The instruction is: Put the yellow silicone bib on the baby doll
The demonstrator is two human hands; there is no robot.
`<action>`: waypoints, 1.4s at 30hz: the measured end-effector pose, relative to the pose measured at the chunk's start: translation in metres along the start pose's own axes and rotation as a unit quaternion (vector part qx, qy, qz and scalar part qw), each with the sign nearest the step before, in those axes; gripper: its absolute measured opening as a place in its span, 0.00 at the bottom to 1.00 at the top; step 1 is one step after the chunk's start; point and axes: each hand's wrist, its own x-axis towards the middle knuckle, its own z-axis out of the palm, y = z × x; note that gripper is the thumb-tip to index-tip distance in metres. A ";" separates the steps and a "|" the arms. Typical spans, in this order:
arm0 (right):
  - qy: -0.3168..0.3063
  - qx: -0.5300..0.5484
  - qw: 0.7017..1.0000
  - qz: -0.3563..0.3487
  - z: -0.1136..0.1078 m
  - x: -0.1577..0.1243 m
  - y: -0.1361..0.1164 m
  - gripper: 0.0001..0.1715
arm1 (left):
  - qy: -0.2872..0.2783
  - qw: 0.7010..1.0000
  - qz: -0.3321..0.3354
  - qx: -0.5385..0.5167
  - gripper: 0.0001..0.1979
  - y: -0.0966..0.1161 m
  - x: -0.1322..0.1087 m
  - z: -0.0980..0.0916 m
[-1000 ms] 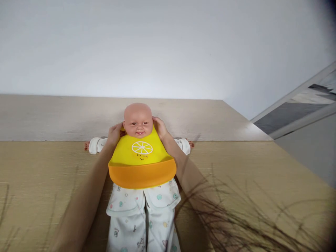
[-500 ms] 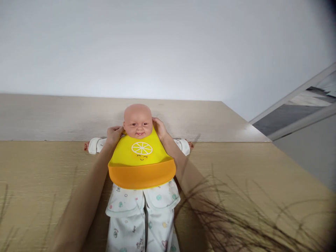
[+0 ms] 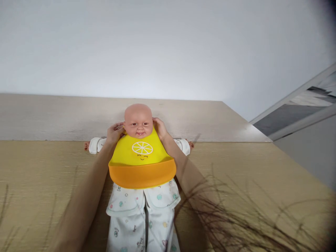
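Note:
A baby doll (image 3: 138,113) lies on its back, head away from me, in white printed clothes (image 3: 128,227) with its arms stretched out sideways. Over its chest is a yellow bib (image 3: 123,150) with a white citrus slice, a smiling face and an orange catch pocket (image 3: 141,175). My left hand (image 3: 115,132) is closed on the bib's neck strap, left of the doll's head. On the other side, my right hand (image 3: 160,128) grips the bib's neck edge by the ear, its fingertips partly hidden behind the neck. The strap ends behind the neck are out of sight.
The doll lies on a light wooden table (image 3: 63,164), whose paler back section (image 3: 52,115) meets a white wall (image 3: 131,45). A slanted white frame (image 3: 291,94) stands beyond the table's right edge. Dark hair strands (image 3: 236,213) hang blurred across the lower right.
My left hand's fingers have shifted slightly beside the doll's head, loosening from a tighter fold. My right hand, the doll and the bib look nearly the same.

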 end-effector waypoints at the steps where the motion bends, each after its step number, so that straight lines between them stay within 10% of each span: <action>1: 0.000 0.010 1.000 0.004 0.000 0.001 0.000 0.12 | -0.008 1.000 -0.008 0.006 0.24 0.000 0.001 -0.001; 42: 0.010 0.032 0.999 0.018 0.005 -0.003 -0.001 0.11 | -0.019 0.995 0.016 0.101 0.19 0.005 -0.009 0.004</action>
